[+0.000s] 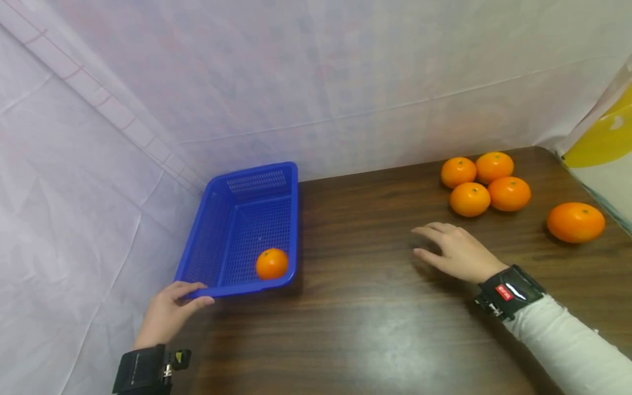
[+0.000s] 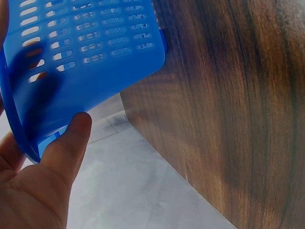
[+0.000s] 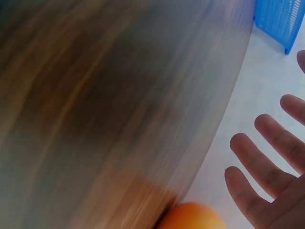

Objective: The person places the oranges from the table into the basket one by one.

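Observation:
A blue plastic basket with slotted walls stands at the left of the table, one orange lying in its near right corner. My left hand grips the basket's near left corner, thumb outside the wall and fingers over the rim; the left wrist view shows the thumb against the blue wall. Over the middle right of the table, my right hand holds nothing, its fingers spread and loosely bent. Just beyond it sit several oranges in a cluster, and one more orange lies apart on the right.
The brown wood-grain table meets a white cloth wall at the back and another on the left. A yellow object shows past the table's right edge.

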The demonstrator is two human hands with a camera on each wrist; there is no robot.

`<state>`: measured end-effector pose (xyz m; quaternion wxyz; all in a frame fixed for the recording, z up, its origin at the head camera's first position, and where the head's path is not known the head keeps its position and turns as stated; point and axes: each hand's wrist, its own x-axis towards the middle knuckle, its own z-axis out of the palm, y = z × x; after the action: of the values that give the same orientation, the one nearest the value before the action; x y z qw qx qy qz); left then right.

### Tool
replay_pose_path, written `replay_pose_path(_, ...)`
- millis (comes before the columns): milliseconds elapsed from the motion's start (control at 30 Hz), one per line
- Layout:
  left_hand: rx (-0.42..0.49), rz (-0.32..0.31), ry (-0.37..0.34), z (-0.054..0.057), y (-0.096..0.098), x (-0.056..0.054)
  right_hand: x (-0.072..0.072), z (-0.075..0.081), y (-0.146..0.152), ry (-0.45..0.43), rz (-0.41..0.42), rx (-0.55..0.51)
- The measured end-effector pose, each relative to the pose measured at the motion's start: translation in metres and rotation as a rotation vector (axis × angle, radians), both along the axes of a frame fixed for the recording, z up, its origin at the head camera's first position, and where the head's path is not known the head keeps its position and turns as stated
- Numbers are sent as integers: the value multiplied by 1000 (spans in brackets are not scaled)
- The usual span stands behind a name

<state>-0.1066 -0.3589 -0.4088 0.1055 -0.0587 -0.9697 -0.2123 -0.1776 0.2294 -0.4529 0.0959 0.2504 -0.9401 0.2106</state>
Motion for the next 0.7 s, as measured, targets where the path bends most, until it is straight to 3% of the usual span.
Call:
replay_pose_path(500, -1, -3, -17, 2, 1, -2, 6, 6, 37, -15, -76, -9)
replay_pose_path(700, 12, -12, -6, 2, 1, 0, 7, 8, 51, -59, -109, 2)
